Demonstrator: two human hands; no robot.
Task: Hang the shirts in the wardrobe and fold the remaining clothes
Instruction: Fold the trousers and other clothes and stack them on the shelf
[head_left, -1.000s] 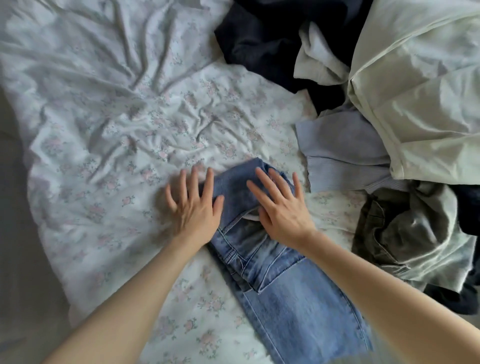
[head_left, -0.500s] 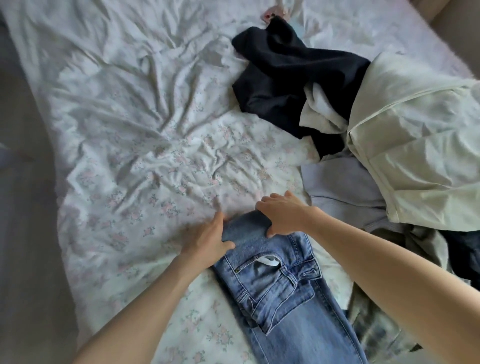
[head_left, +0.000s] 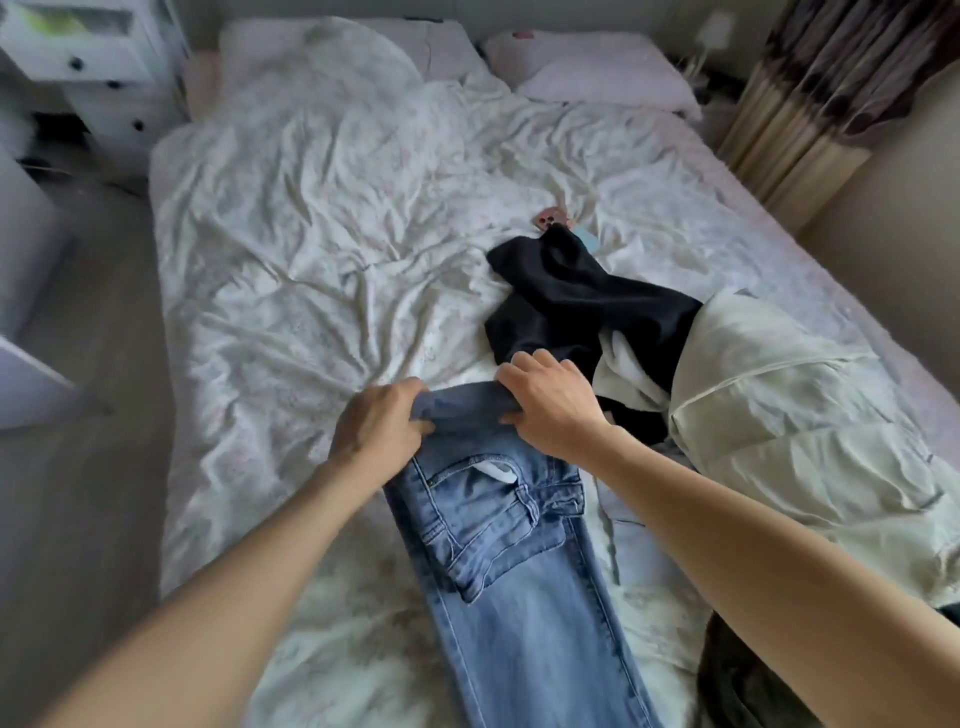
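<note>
Jeans (head_left: 498, 561) flat on bed (head_left: 311, 270), just beside dark garment (head_left: 566, 306); both hands, left (head_left: 382, 423) and right (head_left: 548, 402), pinching far folded edge; folding step underway, judging; next: draw fold toward waistband, keep edges square.

left hand (head_left: 382, 426), right hand (head_left: 550, 402) (both gripping)

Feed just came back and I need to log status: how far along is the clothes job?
Early. Nothing visibly finished: no folded stack shows on the bed. In hand: the blue jeans, left hand and right hand gripping the top fold. Left: the dark garment, pale green garment and whatever lies beneath, still heaped. The wardrobe isn't visible.
</note>
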